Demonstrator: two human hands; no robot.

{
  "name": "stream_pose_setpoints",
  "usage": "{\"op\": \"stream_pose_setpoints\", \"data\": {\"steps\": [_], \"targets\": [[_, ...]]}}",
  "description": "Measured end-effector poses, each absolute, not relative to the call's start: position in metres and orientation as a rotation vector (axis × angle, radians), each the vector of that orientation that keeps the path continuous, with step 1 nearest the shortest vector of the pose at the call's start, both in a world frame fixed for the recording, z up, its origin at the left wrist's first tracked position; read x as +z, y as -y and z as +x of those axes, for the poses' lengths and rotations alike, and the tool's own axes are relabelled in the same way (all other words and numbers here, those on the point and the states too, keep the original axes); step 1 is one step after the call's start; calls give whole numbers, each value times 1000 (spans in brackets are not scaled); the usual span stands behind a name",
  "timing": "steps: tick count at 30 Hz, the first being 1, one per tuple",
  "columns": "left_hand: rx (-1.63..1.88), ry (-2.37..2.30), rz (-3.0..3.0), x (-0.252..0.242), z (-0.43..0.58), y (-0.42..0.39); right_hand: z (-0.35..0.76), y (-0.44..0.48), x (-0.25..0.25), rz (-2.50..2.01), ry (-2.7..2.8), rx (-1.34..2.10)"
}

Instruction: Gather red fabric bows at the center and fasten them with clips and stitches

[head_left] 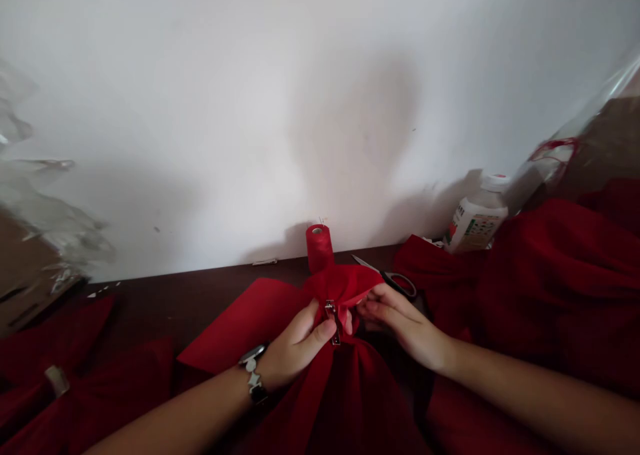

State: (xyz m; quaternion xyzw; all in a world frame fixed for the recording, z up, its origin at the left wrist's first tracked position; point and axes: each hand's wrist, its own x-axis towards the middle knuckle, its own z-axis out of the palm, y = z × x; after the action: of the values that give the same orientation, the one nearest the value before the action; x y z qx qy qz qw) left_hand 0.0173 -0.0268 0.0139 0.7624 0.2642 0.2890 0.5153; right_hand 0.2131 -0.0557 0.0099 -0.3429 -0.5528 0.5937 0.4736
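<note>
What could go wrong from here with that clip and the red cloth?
The metal clip sits on the gathered red fabric under the left hand, so it might slip and let the gathers loosen. The scissors lie just beyond the right hand, where their blades could snag the fabric or nick a finger. The red spool stands close behind the gathers and could get knocked over.

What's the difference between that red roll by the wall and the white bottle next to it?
The red roll is plain red with a hollow centre, while the white bottle has a white cap and a colourful printed label. The roll stands upright on the dark table; the bottle tilts against red cloth. Both sit near the white wall.
</note>
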Motion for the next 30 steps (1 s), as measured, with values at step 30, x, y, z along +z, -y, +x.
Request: {"op": "stream_pose_setpoints", "data": {"steps": [30], "targets": [[679,-768,2149,12,19,34,215,55,14,-776,1605,939]]}}
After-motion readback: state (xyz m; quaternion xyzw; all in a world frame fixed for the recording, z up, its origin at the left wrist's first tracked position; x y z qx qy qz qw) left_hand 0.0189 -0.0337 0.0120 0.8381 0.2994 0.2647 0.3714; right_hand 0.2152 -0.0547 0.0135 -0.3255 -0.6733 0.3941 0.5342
